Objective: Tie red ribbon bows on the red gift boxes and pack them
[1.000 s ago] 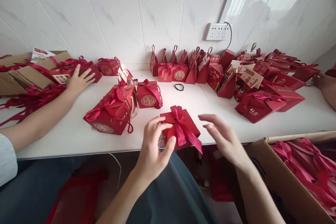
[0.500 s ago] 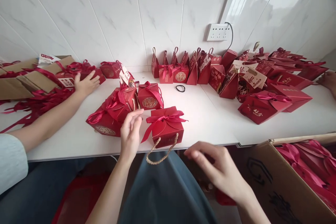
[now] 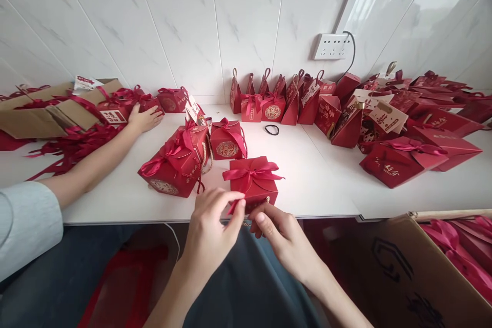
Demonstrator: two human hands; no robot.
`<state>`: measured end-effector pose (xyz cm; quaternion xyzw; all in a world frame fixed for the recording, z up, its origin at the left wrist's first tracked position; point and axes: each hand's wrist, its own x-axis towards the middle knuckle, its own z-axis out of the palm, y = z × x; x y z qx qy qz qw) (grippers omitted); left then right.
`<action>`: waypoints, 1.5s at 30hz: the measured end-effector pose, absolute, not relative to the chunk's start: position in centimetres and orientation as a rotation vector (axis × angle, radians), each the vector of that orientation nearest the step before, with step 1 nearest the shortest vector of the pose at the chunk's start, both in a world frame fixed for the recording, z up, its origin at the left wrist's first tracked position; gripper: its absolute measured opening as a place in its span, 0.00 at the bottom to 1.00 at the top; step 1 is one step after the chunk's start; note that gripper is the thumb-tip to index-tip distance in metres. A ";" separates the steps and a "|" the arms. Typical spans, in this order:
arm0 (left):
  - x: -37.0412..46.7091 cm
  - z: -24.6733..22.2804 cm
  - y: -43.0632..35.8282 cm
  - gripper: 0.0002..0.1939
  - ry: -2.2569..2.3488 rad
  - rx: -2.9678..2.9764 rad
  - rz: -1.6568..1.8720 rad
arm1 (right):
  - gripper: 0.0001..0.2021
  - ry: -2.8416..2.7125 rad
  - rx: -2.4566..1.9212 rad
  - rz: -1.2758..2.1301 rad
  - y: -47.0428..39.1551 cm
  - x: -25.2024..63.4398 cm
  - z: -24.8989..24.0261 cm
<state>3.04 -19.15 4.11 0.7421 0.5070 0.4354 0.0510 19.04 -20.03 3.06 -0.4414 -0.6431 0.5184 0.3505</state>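
Note:
A red gift box (image 3: 255,192) with a pink ribbon bow (image 3: 251,174) stands at the table's front edge. My left hand (image 3: 217,220) is at its front left corner, thumb and forefinger pinched by the hanging ribbon end. At the box's front, my right hand (image 3: 274,225) has its fingers curled round the gold rope handle, which is mostly hidden. Behind and to the left stand a small red box (image 3: 227,143) with a round gold print and larger red boxes (image 3: 172,169) with bows and rope handles.
A co-worker's hand (image 3: 146,118) touches red boxes beside an open carton (image 3: 34,123) at left. A black band (image 3: 271,130) lies mid-table. Many red boxes (image 3: 403,159) crowd the right; a carton (image 3: 400,261) of them stands below.
Both my hands have moved in to the front of the box. The handle that hung over the table edge is now mostly covered by my right hand. The view has shifted slightly.

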 end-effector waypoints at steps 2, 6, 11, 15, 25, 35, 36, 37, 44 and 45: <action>3.3 4.5 -19.5 0.03 1.436 2.357 1.224 | 0.20 -1.598 -1.117 1.386 -19.8 18.6 3.0; 2.7 5.6 -20.1 0.08 1.248 2.512 0.913 | 0.22 -1.495 -1.127 1.395 -19.2 18.2 2.8; 1.6 7.7 -18.7 0.08 1.087 2.466 1.002 | 0.21 -1.497 -1.094 1.364 -18.7 18.2 2.8; 2.8 8.5 -15.0 0.07 1.441 2.435 1.065 | 0.21 -1.519 -1.116 1.357 -18.8 18.3 2.8; 4.2 7.6 -13.0 0.05 1.562 2.408 0.795 | 0.20 -1.548 -1.114 1.440 -19.6 19.8 3.1; 4.2 7.0 -12.8 0.06 1.600 2.319 0.786 | 0.24 -1.332 -1.261 1.283 -12.5 23.4 2.6; 4.2 6.9 -12.8 0.06 1.608 2.310 0.782 | 0.23 -1.346 -1.216 1.302 -12.3 23.1 2.6; 4.2 6.9 -12.9 0.06 1.614 2.304 0.780 | 0.22 -1.354 -1.182 1.296 -12.4 22.8 2.8; 4.2 6.8 -12.8 0.07 1.627 2.301 0.788 | 0.18 -1.362 -1.139 1.135 -15.5 21.7 3.2; 4.2 6.7 -12.8 0.07 1.630 2.298 0.787 | 0.18 -1.372 -1.144 1.124 -15.8 21.7 3.2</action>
